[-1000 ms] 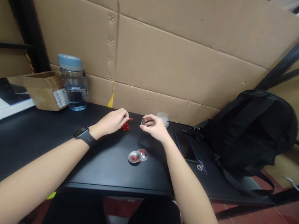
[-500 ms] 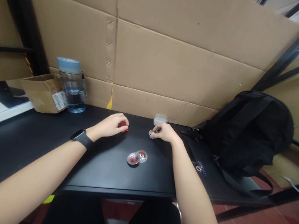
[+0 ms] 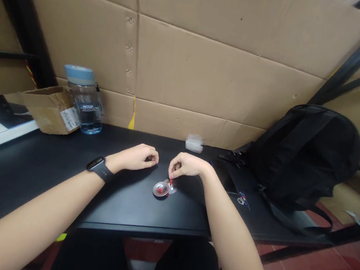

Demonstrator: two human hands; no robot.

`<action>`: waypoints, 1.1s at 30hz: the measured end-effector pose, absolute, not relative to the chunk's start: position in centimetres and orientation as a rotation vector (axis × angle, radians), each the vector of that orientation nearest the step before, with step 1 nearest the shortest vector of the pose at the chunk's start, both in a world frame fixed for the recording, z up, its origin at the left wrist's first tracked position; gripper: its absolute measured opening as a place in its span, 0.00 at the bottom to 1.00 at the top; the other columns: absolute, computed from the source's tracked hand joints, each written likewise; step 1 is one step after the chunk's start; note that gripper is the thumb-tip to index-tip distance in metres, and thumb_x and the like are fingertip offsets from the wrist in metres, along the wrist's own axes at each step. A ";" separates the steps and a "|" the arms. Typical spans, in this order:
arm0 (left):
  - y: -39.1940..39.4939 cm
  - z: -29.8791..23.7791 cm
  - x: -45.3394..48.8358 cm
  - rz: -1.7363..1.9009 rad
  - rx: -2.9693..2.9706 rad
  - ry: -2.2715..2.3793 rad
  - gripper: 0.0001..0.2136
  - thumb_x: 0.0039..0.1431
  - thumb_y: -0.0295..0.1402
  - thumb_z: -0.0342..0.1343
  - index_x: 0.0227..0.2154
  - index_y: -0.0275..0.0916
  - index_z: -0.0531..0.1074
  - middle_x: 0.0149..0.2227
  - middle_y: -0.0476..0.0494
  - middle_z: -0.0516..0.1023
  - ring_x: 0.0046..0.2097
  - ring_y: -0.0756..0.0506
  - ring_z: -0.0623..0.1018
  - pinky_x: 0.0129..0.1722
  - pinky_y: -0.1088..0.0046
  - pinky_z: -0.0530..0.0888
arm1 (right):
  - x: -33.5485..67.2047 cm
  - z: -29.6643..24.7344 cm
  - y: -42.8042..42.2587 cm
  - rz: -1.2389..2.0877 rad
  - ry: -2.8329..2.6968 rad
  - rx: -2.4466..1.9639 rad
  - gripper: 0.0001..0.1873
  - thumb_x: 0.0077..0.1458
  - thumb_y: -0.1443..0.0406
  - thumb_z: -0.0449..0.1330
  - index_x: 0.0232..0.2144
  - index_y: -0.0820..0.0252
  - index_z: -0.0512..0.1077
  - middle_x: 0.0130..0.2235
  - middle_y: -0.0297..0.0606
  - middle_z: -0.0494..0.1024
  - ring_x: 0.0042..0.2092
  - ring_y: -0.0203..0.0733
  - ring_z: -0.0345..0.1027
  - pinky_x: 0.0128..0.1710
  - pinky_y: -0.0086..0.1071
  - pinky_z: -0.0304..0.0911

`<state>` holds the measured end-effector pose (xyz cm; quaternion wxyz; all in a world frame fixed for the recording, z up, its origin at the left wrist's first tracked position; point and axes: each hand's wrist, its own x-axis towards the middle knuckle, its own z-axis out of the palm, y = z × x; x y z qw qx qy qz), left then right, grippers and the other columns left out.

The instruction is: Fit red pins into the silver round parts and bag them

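Observation:
Two small round silver dishes (image 3: 160, 189) lie side by side on the black table (image 3: 21, 170); the left one holds tiny red bits. My right hand (image 3: 186, 166) hovers just above them, fingers pinched on a small red piece (image 3: 170, 181) over the right dish. My left hand (image 3: 137, 157), with a black watch on its wrist, rests curled on the table to the left of the dishes; what lies under its fingers is hidden.
A water bottle (image 3: 85, 100) and a torn cardboard box (image 3: 48, 107) stand at the back left. A small white object (image 3: 194, 143) sits by the cardboard wall. A black backpack (image 3: 300, 156) fills the right side of the table.
My right hand came back from the far side of the table toward me and now pinches a red piece over the dishes. My left hand drew slightly nearer, covering the red pile.

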<state>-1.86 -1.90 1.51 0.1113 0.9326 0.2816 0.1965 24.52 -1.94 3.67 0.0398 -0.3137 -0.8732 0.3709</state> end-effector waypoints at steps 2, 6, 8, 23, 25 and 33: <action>-2.0 1.5 -1.7 0.571 2.742 0.826 0.08 0.65 0.33 0.55 0.36 0.41 0.80 0.35 0.44 0.81 0.37 0.46 0.78 0.39 0.72 0.71 | 24.6 3.5 -1.8 1.143 -2.693 -0.938 0.14 0.46 0.63 0.74 0.38 0.58 0.84 0.35 0.33 0.84 0.32 0.34 0.73 0.31 0.24 0.63; -2.4 1.6 -1.2 0.575 2.737 0.765 0.07 0.64 0.33 0.56 0.35 0.41 0.80 0.34 0.45 0.81 0.36 0.46 0.79 0.39 0.72 0.71 | 24.7 3.2 -1.8 1.368 -2.661 -0.893 0.18 0.43 0.59 0.77 0.37 0.59 0.84 0.34 0.35 0.84 0.32 0.35 0.75 0.33 0.25 0.65; -2.5 1.6 -1.2 0.585 2.730 0.756 0.08 0.64 0.34 0.56 0.35 0.41 0.80 0.34 0.44 0.81 0.36 0.46 0.79 0.39 0.72 0.71 | 24.8 3.2 -1.8 1.456 -2.577 -0.856 0.17 0.44 0.56 0.76 0.34 0.61 0.83 0.32 0.36 0.84 0.33 0.37 0.76 0.35 0.27 0.67; -3.1 0.9 0.3 1.110 2.491 0.978 0.09 0.66 0.39 0.59 0.39 0.40 0.76 0.38 0.46 0.78 0.33 0.47 0.76 0.36 0.71 0.72 | 22.5 1.1 -0.8 1.138 -1.849 -0.806 0.16 0.54 0.53 0.70 0.36 0.59 0.75 0.38 0.37 0.81 0.38 0.39 0.75 0.40 0.32 0.70; -3.0 0.9 0.2 1.172 2.492 0.999 0.08 0.66 0.38 0.58 0.39 0.39 0.76 0.37 0.46 0.78 0.33 0.47 0.76 0.36 0.71 0.71 | 22.2 1.2 -1.1 1.157 -1.838 -0.811 0.17 0.54 0.53 0.70 0.36 0.59 0.75 0.36 0.37 0.81 0.40 0.40 0.77 0.41 0.33 0.70; -2.6 0.9 -0.1 1.150 2.576 1.023 0.09 0.70 0.35 0.53 0.37 0.39 0.76 0.35 0.44 0.79 0.33 0.47 0.75 0.35 0.71 0.69 | 21.4 0.8 -1.4 1.222 -1.767 -0.796 0.28 0.39 0.57 0.79 0.39 0.57 0.72 0.51 0.38 0.78 0.42 0.39 0.77 0.43 0.32 0.73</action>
